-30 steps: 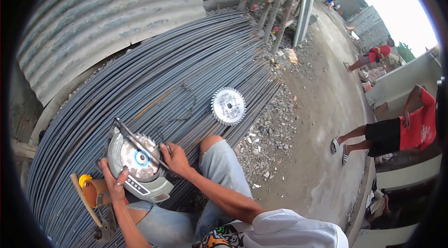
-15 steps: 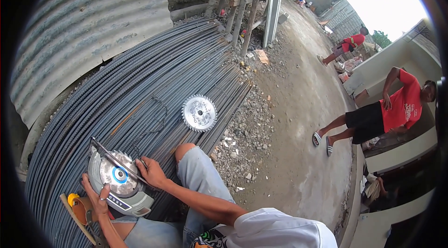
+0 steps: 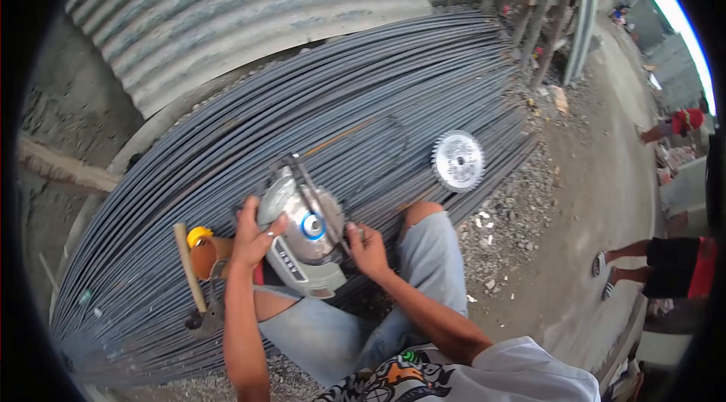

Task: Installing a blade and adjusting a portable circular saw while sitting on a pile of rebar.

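Note:
A grey circular saw (image 3: 299, 239) rests on my lap and on a big stack of steel reinforcing bars (image 3: 302, 130). My left hand (image 3: 253, 234) grips the left side of the saw's body. My right hand (image 3: 368, 248) is at the saw's right edge, fingers closed on a thin dark tool that lies across the blade guard. A loose toothed saw blade (image 3: 457, 160) lies flat on the bars to the right, apart from both hands.
A wooden-handled hammer (image 3: 193, 273) and a yellow item (image 3: 198, 235) lie left of the saw. Corrugated metal sheet (image 3: 249, 16) stands behind the bars. Gravel and concrete ground (image 3: 575, 235) at the right, where other people stand and crouch (image 3: 665, 266).
The view has swung, so the saw and the loose blade now sit farther right and higher in the picture. Both hands stay on the saw as before.

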Demonstrator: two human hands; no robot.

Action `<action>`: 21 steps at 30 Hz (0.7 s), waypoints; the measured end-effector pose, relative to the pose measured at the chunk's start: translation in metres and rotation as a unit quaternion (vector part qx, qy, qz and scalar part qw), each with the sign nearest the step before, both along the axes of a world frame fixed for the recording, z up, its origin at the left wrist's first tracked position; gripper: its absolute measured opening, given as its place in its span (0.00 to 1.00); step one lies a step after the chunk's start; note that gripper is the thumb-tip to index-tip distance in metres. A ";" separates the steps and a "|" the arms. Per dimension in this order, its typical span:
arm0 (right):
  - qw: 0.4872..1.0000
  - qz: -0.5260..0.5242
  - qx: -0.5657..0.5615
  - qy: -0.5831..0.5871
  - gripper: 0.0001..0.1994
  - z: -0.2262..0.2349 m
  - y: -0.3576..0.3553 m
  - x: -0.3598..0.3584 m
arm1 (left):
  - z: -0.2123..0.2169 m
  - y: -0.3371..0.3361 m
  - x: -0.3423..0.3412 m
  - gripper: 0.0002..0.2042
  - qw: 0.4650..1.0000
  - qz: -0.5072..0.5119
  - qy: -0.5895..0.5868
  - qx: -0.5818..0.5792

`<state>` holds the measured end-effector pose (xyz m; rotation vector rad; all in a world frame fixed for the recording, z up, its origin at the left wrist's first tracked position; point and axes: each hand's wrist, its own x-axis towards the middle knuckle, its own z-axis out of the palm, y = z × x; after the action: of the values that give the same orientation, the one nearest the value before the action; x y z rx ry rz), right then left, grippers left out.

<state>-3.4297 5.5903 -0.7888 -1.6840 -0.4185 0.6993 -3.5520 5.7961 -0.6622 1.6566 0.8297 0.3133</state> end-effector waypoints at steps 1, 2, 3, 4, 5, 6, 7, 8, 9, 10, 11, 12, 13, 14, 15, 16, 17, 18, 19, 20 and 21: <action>1.000 -0.006 -0.007 -0.011 0.22 0.008 0.004 -0.007 | -0.022 0.015 -0.015 0.26 0.999 -0.031 0.012 0.003; 0.999 -0.025 0.006 0.022 0.22 0.012 0.004 -0.008 | -0.018 0.010 -0.008 0.33 0.998 -0.020 -0.053 -0.027; 0.996 -0.072 0.043 0.020 0.22 0.005 0.004 -0.009 | -0.009 0.009 0.000 0.39 0.999 -0.035 -0.030 0.009; 0.993 -0.087 0.040 0.070 0.22 0.008 0.006 -0.016 | -0.009 0.013 -0.005 0.41 0.998 -0.052 -0.008 0.042; 0.989 -0.088 0.034 0.114 0.22 0.007 0.003 -0.017 | 0.002 0.013 -0.002 0.39 0.996 -0.064 0.022 -0.056; 0.989 -0.084 0.042 0.117 0.22 0.005 0.003 -0.020 | -0.002 0.017 -0.004 0.38 0.993 -0.065 0.042 -0.087; 0.988 -0.083 0.047 0.118 0.22 0.007 0.003 -0.021 | -0.001 0.019 -0.003 0.37 0.989 -0.067 0.059 -0.122; 0.987 -0.080 0.051 0.127 0.22 0.009 0.004 -0.024 | 0.001 0.022 -0.004 0.37 0.989 -0.062 0.068 -0.117; 0.986 -0.073 0.038 0.144 0.23 0.010 0.004 -0.026 | 0.003 0.026 -0.005 0.37 0.985 -0.079 0.063 -0.137; 0.985 -0.070 0.024 0.157 0.23 0.010 0.003 -0.024 | 0.005 0.028 -0.002 0.37 0.981 -0.099 0.056 -0.158; 0.984 -0.073 0.026 0.160 0.23 0.007 0.002 -0.021 | 0.005 0.029 -0.001 0.37 0.981 -0.101 0.060 -0.156; 0.989 -0.068 0.032 0.125 0.23 0.004 0.001 -0.018 | 0.004 0.029 0.001 0.37 0.981 -0.104 0.052 -0.153; 0.993 -0.065 0.038 0.091 0.23 0.004 0.004 -0.018 | 0.003 0.031 0.001 0.37 0.982 -0.109 0.044 -0.150; 0.993 -0.060 0.034 0.101 0.23 0.007 0.004 -0.017 | 0.002 0.031 0.001 0.37 0.981 -0.113 0.049 -0.148; 0.992 -0.065 0.035 0.104 0.23 0.007 0.005 -0.016 | 0.000 0.029 0.000 0.38 0.983 -0.098 0.039 -0.150; 0.994 -0.062 0.022 0.091 0.23 0.007 0.004 -0.013 | -0.003 0.027 0.000 0.39 0.984 -0.084 0.028 -0.152; 0.995 -0.056 0.009 0.080 0.23 0.008 0.006 -0.015 | -0.010 0.029 -0.006 0.39 0.984 -0.086 0.033 -0.150; 0.995 -0.058 0.011 0.084 0.23 0.009 0.008 -0.018 | -0.022 0.033 -0.013 0.40 0.991 -0.083 0.034 -0.101; 0.995 -0.058 0.013 0.086 0.23 0.009 0.007 -0.016 | -0.025 0.032 -0.011 0.41 0.995 -0.081 0.031 -0.054; 0.994 -0.057 0.014 0.088 0.23 0.009 0.007 -0.014 | -0.028 0.033 -0.010 0.41 0.994 -0.084 0.032 -0.055; 0.994 -0.060 0.013 0.088 0.23 0.009 0.007 -0.014 | -0.030 0.034 -0.011 0.42 0.993 -0.085 0.037 -0.067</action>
<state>-3.4433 5.5974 -0.7794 -1.5940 -0.2001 0.7432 -3.5627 5.8303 -0.6919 1.6075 0.7426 0.0775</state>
